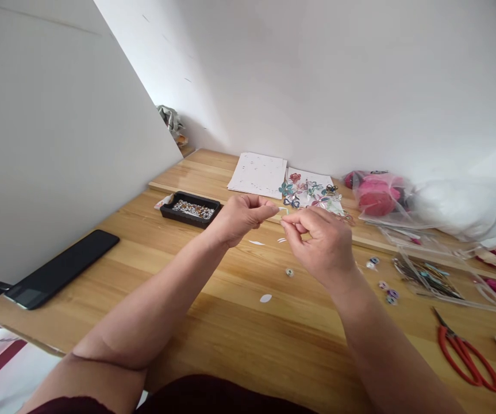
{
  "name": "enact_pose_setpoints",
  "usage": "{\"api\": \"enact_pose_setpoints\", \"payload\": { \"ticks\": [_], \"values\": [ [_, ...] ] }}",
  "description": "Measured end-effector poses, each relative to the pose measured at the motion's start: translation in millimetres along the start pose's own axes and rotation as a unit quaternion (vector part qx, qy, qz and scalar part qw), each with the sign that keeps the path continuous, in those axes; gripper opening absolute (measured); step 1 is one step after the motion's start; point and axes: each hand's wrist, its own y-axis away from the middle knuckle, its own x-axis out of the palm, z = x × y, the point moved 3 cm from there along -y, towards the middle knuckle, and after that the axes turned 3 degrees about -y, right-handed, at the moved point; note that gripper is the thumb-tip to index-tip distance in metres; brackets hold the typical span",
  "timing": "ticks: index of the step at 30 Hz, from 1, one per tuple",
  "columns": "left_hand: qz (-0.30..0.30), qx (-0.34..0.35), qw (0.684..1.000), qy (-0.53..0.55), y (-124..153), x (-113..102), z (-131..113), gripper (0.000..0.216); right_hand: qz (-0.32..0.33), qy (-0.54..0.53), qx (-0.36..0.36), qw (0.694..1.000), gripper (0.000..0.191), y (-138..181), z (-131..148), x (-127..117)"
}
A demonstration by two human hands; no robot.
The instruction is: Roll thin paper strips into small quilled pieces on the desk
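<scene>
The top (222,397) is dark red, with a short left sleeve (73,405). Left hand (243,217) and right hand (320,244) are bare.

Two hands (244,217), one phone (64,267), one tray (183,219), one pair of scissors (449,333), at least five spools (383,284) and three white slips (265,298); beads (193,209) and flowers (295,179) too crowded to count.

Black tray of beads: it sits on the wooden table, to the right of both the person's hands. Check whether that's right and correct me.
The side is wrong. The head view shows the black tray of beads on the wooden table, as you say, but to the left of both the left hand and the right hand.
</scene>
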Motion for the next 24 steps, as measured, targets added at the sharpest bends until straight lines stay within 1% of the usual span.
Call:
{"api": "enact_pose_setpoints", "payload": {
  "ticks": [4, 6, 10, 11, 13, 14, 16, 19, 22, 24],
  "values": [
    [-0.023, 0.017, 0.998, -0.061, 2, -2, -2, 0.027, 0.008, -0.016, 0.015, 1.000, 0.020, -2, 1, -2],
    [-0.016, 0.027, 0.994, -0.104, 3, -4, -3, 0.025, 0.015, -0.024, 0.025, 0.999, 0.019, -4, 1, -4],
    [0.043, 0.021, 0.985, -0.166, 5, -3, -4, 0.022, 0.024, -0.048, 0.059, 0.997, 0.015, -4, -2, -9],
    [0.059, 0.016, 0.984, -0.169, 5, -2, -4, 0.021, 0.021, -0.064, 0.080, 0.995, 0.013, -4, -4, -10],
    [0.090, 0.003, 0.984, -0.156, 6, -1, -5, 0.021, 0.019, -0.115, 0.142, 0.983, 0.007, -2, -11, -10],
    [0.102, -0.005, 0.984, -0.144, 6, 0, -6, 0.021, 0.024, -0.147, 0.180, 0.972, 0.006, -1, -15, -9],
    [0.120, -0.022, 0.986, -0.112, 7, 0, -6, 0.023, 0.039, -0.219, 0.254, 0.941, 0.010, 1, -24, -4],
    [0.129, -0.039, 0.989, -0.059, 6, 0, -5, 0.028, 0.054, -0.332, 0.336, 0.880, 0.016, 5, -35, 7],
    [0.114, -0.038, 0.993, -0.001, 4, -1, -4, 0.031, 0.060, -0.431, 0.394, 0.809, 0.020, 8, -39, 18],
    [0.093, -0.025, 0.995, 0.030, 1, -2, -4, 0.033, 0.059, -0.473, 0.422, 0.771, 0.021, 11, -37, 25]
  ]
}}
